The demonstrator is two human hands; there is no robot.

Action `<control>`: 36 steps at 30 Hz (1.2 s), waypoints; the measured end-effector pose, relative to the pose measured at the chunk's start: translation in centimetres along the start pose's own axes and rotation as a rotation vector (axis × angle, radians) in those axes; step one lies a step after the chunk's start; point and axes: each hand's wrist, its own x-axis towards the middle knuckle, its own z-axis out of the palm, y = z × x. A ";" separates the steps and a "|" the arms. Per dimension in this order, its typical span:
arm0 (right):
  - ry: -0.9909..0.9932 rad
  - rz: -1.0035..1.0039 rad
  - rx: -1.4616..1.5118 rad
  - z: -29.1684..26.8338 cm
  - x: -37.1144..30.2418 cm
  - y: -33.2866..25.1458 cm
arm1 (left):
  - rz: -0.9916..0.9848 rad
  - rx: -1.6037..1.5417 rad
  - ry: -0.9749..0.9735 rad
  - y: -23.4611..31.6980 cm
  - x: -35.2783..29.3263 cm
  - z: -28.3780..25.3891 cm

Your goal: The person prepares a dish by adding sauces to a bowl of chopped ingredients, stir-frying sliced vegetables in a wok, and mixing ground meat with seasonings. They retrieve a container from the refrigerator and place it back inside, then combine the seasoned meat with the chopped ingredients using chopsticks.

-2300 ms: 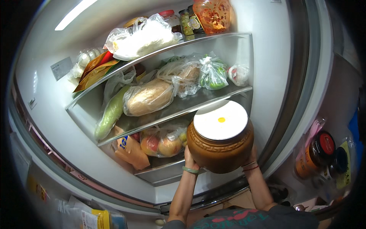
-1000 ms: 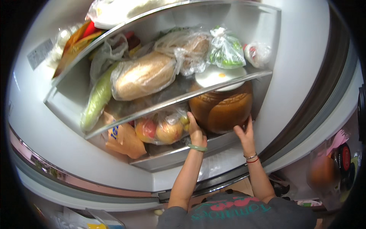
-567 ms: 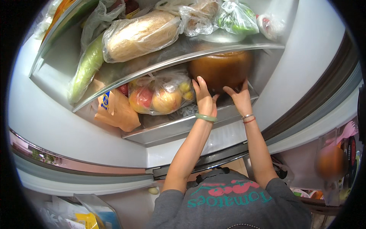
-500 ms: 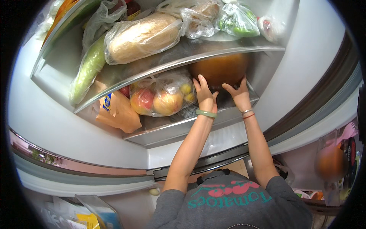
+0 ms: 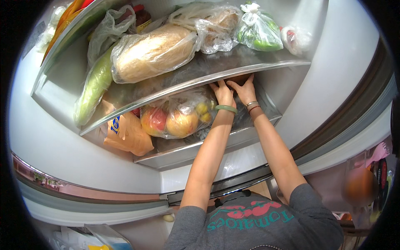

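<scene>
Both arms reach into the lower compartment of a refrigerator. My left hand [image 5: 225,96], with a green bangle at its wrist, has its fingers against a large rounded orange-brown thing [image 5: 241,78]. My right hand [image 5: 246,92] grips the same thing from its right side, thumb toward the left hand. Most of it is hidden beneath the glass shelf [image 5: 266,68], so its kind cannot be made out. Close to the left hand lies a clear plastic bag of round red-yellow fruit [image 5: 179,118], with small yellow fruit at its right end.
On the shelf above sit a wrapped pale oblong item [image 5: 156,54], a long green vegetable [image 5: 93,91] and a bag of green vegetables [image 5: 260,31]. An orange-tan bag [image 5: 127,135] stands left of the fruit. The compartment's front lip [image 5: 216,141] runs below my forearms.
Both hands have pushed the orange-brown thing deeper under the shelf, so much less of it shows. My right hand has moved left, closer to my left hand.
</scene>
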 end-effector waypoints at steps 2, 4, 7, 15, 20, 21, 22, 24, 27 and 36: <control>-0.004 0.007 0.023 0.7 0.7 0.4 | 0.005 0.025 -0.009 -0.6 0.6 -0.1; 0.015 0.005 0.009 2.0 1.1 -0.1 | 0.021 0.050 -0.027 -1.1 1.1 -0.6; 0.010 -0.002 0.075 2.8 3.0 1.4 | 0.054 0.125 -0.138 -2.3 1.8 -1.0; 0.027 -0.012 0.133 2.8 2.4 1.5 | 0.016 0.073 -0.194 -1.9 0.4 -1.8; -0.121 0.205 0.681 -1.7 -3.3 -1.7 | -0.141 -0.109 -0.109 0.1 -5.5 -2.7; -0.133 0.313 0.861 -2.9 -5.2 -2.6 | -0.156 -0.146 -0.150 -0.1 -6.8 -3.6; -0.175 0.376 1.022 -4.1 -7.3 -3.2 | -0.163 -0.176 -0.175 0.1 -8.3 -4.4; -0.215 0.406 1.254 -7.1 -11.7 -3.4 | -0.195 -0.237 -0.239 0.3 -11.7 -5.0; -0.210 0.476 1.320 -10.3 -18.3 -4.8 | -0.233 -0.299 -0.270 1.1 -17.4 -6.7; -0.147 0.591 1.396 -21.2 -33.0 -6.8 | -0.451 -0.339 -0.212 0.0 -34.6 -8.0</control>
